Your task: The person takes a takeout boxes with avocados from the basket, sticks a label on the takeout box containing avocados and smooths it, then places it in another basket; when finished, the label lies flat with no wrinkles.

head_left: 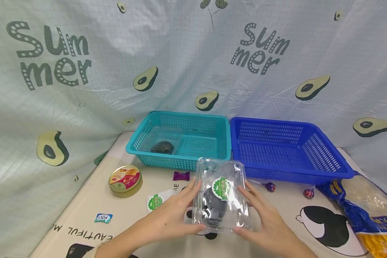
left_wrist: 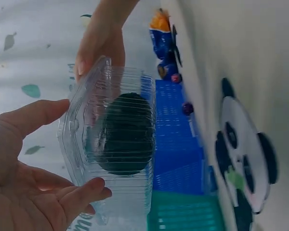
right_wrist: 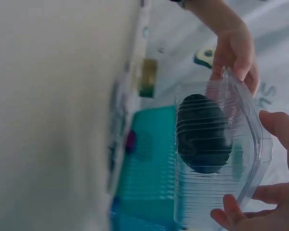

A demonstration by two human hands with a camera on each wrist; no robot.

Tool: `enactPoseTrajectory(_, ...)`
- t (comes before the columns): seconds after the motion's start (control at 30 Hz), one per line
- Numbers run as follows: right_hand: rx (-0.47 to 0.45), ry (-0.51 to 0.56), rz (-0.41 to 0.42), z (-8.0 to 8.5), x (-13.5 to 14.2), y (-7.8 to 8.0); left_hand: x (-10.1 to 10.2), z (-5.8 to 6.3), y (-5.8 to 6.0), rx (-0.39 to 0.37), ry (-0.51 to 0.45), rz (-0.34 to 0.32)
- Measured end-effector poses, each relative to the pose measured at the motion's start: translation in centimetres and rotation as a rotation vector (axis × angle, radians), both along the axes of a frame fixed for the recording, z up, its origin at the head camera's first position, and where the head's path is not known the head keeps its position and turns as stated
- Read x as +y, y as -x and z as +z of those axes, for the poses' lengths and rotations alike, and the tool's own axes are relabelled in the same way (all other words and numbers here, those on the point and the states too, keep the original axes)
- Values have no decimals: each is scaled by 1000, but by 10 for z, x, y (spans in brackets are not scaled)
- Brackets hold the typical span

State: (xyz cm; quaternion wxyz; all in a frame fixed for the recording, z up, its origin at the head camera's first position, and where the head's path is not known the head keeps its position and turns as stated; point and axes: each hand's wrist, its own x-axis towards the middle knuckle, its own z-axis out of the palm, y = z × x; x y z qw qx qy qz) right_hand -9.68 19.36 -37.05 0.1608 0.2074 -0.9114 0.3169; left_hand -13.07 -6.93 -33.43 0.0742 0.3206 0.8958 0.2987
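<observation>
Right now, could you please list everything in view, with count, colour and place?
Teal basket: one, teal, back
Blue basket: one, blue, beside it, right
Box: two, clear, one held, another in teal basket
Dark item: two, blackish, one per box
Tin: one, gold-pink, left
Sweet: one, purple, before teal basket
Packet: one, teal-white, front left
Lollipops: two, purple, red, before blue basket
Bag: one, blue-yellow, right
Green patch: one, left of held box, perhaps print
Table: one, cream, beneath
Sheet: one, pale, behind
Left hand: one, box's left side
Right hand: one, box's right side
</observation>
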Motion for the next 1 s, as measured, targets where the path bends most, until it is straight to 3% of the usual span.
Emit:
enactPoseTrajectory(0.17, 34, 33, -17, 40, 18, 12, 17, 33, 19, 106, -62, -75)
enactPoseTrajectory(0.3, 1, 71, -36, 63, 41, 39, 45, 47, 53, 143, -174, -104)
enactPoseTrajectory(0.47, -89, 127, -106, 74, 69, 87, 88, 43, 110, 63, -333, -105)
enactPoseTrajectory(0.6, -134, 176, -144, 65, 87, 126, 121, 29, 145, 95, -325, -50)
enactPoseTrajectory(0.7, -184, 178, -197, 52, 98, 147, 142, 17, 159, 138, -256, -1)
enactPoseTrajectory(0.77, -233, 154, -228, 43, 103, 156, 153, 8, 163, 178, -162, 18)
enactPoseTrajectory(1.0, -391, 69, -250, 21, 119, 168, 178, -14, 155, 498, 376, -1)
